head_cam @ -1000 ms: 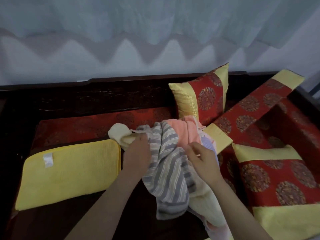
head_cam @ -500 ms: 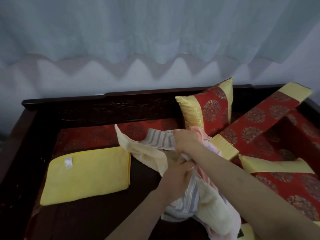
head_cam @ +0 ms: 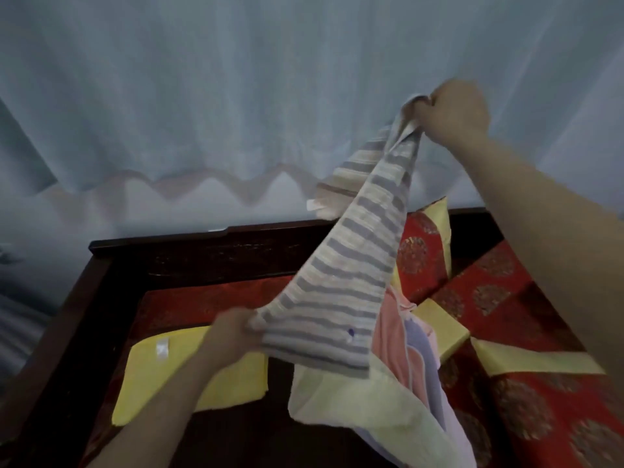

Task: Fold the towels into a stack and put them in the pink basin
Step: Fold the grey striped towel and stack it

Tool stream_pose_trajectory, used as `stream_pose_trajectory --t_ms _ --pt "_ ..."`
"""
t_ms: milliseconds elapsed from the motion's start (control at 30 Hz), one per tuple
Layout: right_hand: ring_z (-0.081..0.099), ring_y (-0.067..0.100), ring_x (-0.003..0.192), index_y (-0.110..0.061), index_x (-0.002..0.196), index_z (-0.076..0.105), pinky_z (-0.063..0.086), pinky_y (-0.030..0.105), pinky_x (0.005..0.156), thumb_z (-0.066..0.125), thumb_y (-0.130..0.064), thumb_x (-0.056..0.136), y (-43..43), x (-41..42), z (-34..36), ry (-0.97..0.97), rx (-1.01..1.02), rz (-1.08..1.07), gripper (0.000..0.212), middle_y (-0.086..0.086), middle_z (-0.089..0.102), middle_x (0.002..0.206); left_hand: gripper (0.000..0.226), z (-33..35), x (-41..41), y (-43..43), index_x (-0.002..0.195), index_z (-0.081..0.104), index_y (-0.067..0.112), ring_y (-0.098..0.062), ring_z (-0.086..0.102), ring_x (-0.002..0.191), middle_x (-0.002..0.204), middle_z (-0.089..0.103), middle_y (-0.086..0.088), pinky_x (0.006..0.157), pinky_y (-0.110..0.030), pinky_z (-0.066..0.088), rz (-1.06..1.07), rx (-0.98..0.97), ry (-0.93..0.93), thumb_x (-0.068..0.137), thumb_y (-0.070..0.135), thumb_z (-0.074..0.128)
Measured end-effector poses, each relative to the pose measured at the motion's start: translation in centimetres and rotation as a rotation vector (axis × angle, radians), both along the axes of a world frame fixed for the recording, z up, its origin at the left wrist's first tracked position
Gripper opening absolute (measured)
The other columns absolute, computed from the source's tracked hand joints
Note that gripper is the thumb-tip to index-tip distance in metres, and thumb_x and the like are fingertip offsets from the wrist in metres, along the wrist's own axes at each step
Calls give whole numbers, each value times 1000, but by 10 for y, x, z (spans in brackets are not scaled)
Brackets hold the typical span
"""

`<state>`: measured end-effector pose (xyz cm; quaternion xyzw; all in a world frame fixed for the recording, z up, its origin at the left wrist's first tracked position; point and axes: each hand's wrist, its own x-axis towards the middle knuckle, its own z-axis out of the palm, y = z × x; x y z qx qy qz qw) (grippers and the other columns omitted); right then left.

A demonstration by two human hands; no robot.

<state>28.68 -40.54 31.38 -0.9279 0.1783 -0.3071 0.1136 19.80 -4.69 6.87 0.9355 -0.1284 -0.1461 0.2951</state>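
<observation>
A grey-and-cream striped towel (head_cam: 351,275) hangs stretched in the air above a dark wooden bench. My right hand (head_cam: 456,111) grips its top corner high up, in front of the curtain. My left hand (head_cam: 229,334) pinches its lower left corner. Under it lies a heap of towels: a cream one (head_cam: 368,405) in front, a pink one (head_cam: 388,332) and a lilac one (head_cam: 420,349) behind. A folded yellow towel (head_cam: 145,386) lies flat at the left. No pink basin is in view.
Red and gold cushions (head_cam: 526,332) crowd the right half of the bench, one upright (head_cam: 423,251) against the back rail (head_cam: 209,236). A pale blue curtain (head_cam: 202,96) hangs behind. Dark bench seat (head_cam: 256,434) shows in front of the yellow towel.
My right hand has lifted the striped towel's corner up and to the right, out of the heap. My left hand moved left along its lower edge. The camera tilted upward.
</observation>
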Motion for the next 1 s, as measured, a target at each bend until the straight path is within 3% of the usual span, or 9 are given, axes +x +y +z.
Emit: stream_pose_trajectory --t_ms 133,233,400,500,633,667,767,867,1000 --pt "59 39 99 -7 98 62 49 40 82 73 -10 61 1 -38 3 55 28 78 38 21 63 103 36 57 19 62 70 70 -1 -32 61 77 82 65 -19 65 -28 38 129 -136 -552 67 30 52" --pt "57 37 89 -13 81 57 43 37 70 73 -20 61 14 -88 -43 156 -39 118 26 15 58 92 32 44 17 123 87 73 12 -38 57 106 114 62 -22 95 -41 44 311 -51 -706 75 28 49" --pt "51 29 50 -8 51 53 37 36 47 57 -35 75 17 -181 -184 155 498 63 36 9 53 45 27 -58 -40 204 104 70 23 -14 66 80 85 72 9 63 -20 54 596 -272 -76 93 19 46" --pt "49 27 42 -12 41 47 39 35 47 62 -36 81 22 -235 -262 247 755 -85 49 0 52 35 26 -108 -86 212 93 73 4 -6 65 54 76 69 -13 54 -18 55 829 -412 250 94 1 47" --pt "62 28 71 -14 82 52 48 39 65 69 -45 76 29 -289 -337 636 750 -266 36 5 64 74 20 -153 -127 202 72 71 5 -24 63 64 89 62 -19 54 -31 53 1123 -462 565 87 0 58" --pt "60 27 80 -16 95 47 45 37 68 67 -40 77 31 -297 -349 767 683 -270 36 3 60 88 3 -153 -135 197 80 69 4 -27 60 73 91 62 -16 57 -34 49 1190 -435 572 81 3 66" --pt "52 28 102 -23 122 31 47 42 81 49 -28 78 42 -312 -373 1045 327 -155 48 2 41 108 38 -195 -152 208 88 73 11 -30 58 107 109 66 -13 90 -46 48 1144 -286 505 53 21 85" --pt "41 24 119 -32 138 17 44 47 92 49 -31 76 42 -302 -371 1122 164 -53 70 -3 35 127 49 -205 -154 212 109 68 14 -39 56 111 119 62 -22 104 -52 40 1071 -138 338 61 10 80" --pt "46 15 111 -35 146 15 48 31 84 67 -30 67 18 -267 -346 1117 326 246 94 -5 24 144 56 -133 -126 133 116 57 12 -29 62 87 102 64 -14 86 -26 49 1049 -388 81 66 15 81"
